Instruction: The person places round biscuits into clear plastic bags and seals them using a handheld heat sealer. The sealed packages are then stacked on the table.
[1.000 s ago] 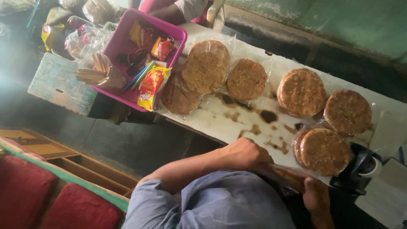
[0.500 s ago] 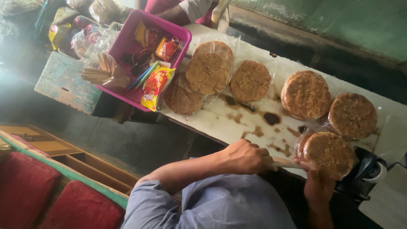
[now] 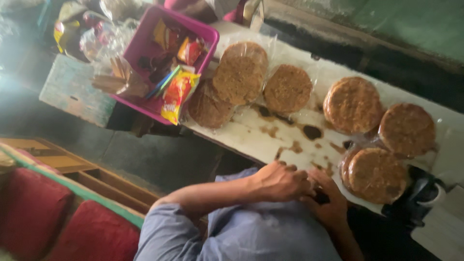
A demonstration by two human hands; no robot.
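Bagged brown discs (image 3: 377, 175) lie at the bench (image 3: 256, 137) edge, just beside your right hand (image 3: 326, 203). You'd find them light and brittle in slippery film; lift from underneath. Your left hand (image 3: 280, 181) overlaps the right over something small and dark; I cannot tell either grip. Bright red and yellow packets (image 3: 176, 94) spill from the magenta tub (image 3: 145, 43), far left.

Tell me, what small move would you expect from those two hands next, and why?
Probably the right hand reaches back to the nearest wrapped stack of round brown discs. Both hands meet at the white table's near edge, the left hand over the right, beside that stack; whether they hold anything is unclear.
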